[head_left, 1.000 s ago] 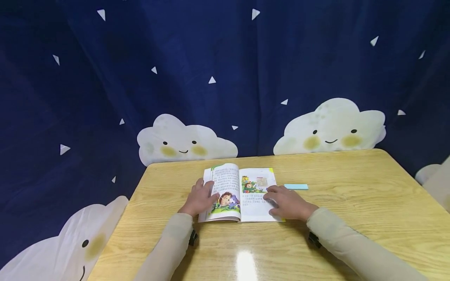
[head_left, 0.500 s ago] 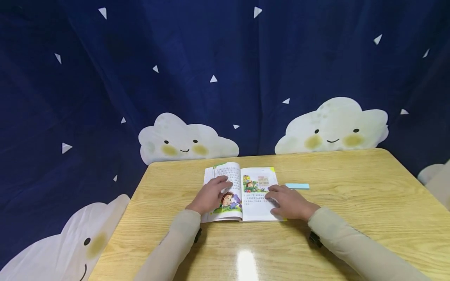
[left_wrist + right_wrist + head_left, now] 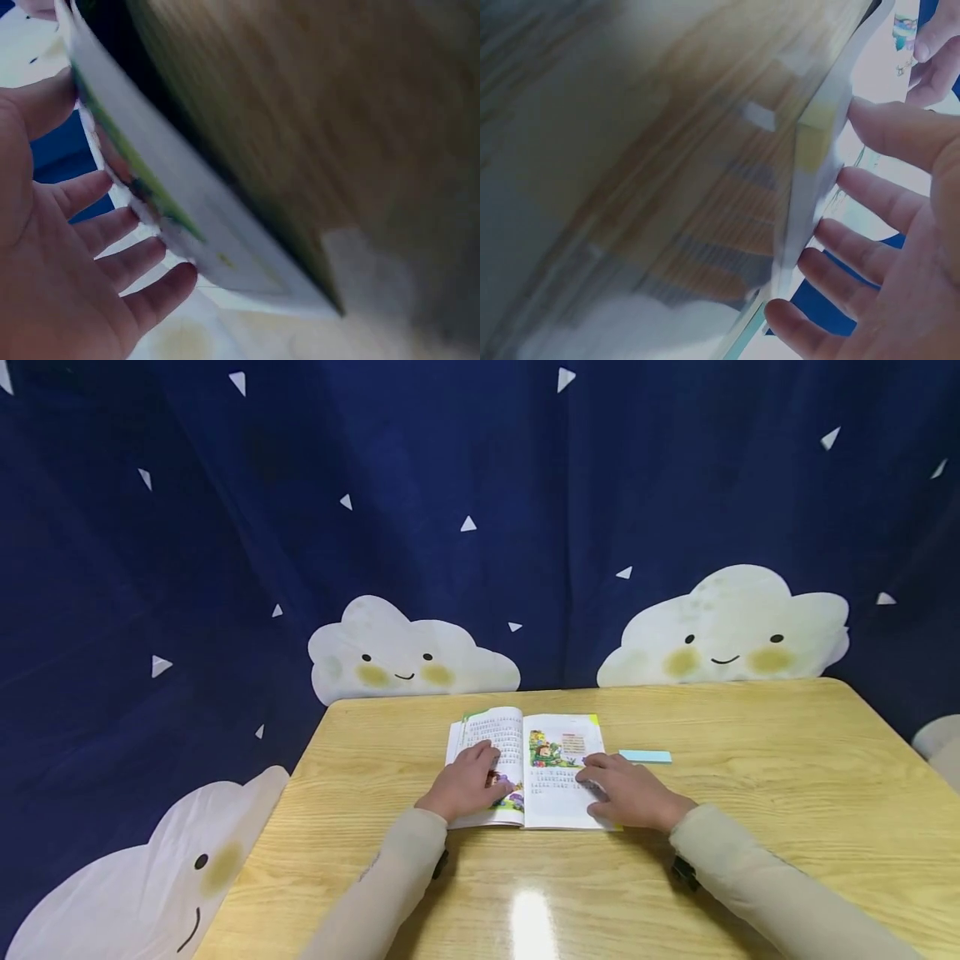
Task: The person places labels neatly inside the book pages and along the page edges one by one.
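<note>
An illustrated book lies spread on the wooden table, text and cartoon pictures on both pages. My left hand rests on the left page, its fingers spread and partly covering the lower picture. In the left wrist view the fingertips touch the page surface, and the page edge bows up from the table. My right hand lies on the right page's outer edge, fingers spread. Seen from the right wrist, its fingertips press along the page beside a yellow corner.
A light blue strip lies on the table just right of the book. The wooden table reaches back to a dark blue curtain with white clouds and triangles.
My left hand has slid rightward from the left page's outer margin onto its text and picture. The right hand keeps its place on the book. The whole view has shifted slightly.
</note>
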The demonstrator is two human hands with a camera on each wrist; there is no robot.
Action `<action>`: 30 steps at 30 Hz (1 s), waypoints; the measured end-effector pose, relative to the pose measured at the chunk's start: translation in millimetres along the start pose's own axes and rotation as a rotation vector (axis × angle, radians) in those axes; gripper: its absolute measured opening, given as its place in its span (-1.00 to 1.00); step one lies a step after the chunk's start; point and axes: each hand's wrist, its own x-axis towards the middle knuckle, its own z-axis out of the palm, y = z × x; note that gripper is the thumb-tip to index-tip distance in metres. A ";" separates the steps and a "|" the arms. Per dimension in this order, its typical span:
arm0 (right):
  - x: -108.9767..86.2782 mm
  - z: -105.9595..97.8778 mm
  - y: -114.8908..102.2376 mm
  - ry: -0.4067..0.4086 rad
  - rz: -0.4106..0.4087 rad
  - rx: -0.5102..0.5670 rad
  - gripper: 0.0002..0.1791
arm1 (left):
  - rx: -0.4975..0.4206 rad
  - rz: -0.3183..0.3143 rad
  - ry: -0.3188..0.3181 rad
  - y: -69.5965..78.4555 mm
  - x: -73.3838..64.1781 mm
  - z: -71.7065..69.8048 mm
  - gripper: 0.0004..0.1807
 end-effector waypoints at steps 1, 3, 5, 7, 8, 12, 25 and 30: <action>0.5 0.7 -0.6 -0.002 0.005 -0.006 -0.54 | -0.001 0.000 0.002 0.7 -0.6 0.5 -0.32; 1.3 1.9 -2.2 0.012 0.006 -0.019 -0.56 | -0.009 0.006 0.008 2.3 -1.7 1.0 -0.31; 2.0 4.1 -4.3 0.055 -0.024 -0.042 -0.58 | -0.018 0.022 0.021 4.5 -2.4 0.6 -0.33; 2.8 7.4 -6.8 0.120 -0.081 -0.058 -0.61 | -0.016 0.039 0.033 5.8 -2.4 0.4 -0.35; 3.5 9.1 -8.3 0.157 -0.122 -0.067 -0.63 | -0.010 0.046 0.040 6.1 -2.5 0.5 -0.37; 5.3 13.6 -14.3 0.185 -0.242 -0.073 -0.62 | 0.037 0.063 0.061 5.6 -1.6 1.8 -0.40; 0.6 10.8 -10.5 0.055 -0.239 0.002 -0.52 | -0.068 0.040 -0.122 0.8 -1.0 -0.7 -0.26; -0.8 10.8 -10.4 0.038 -0.216 0.012 -0.52 | -0.114 0.047 -0.179 -11.6 0.5 -1.8 -0.17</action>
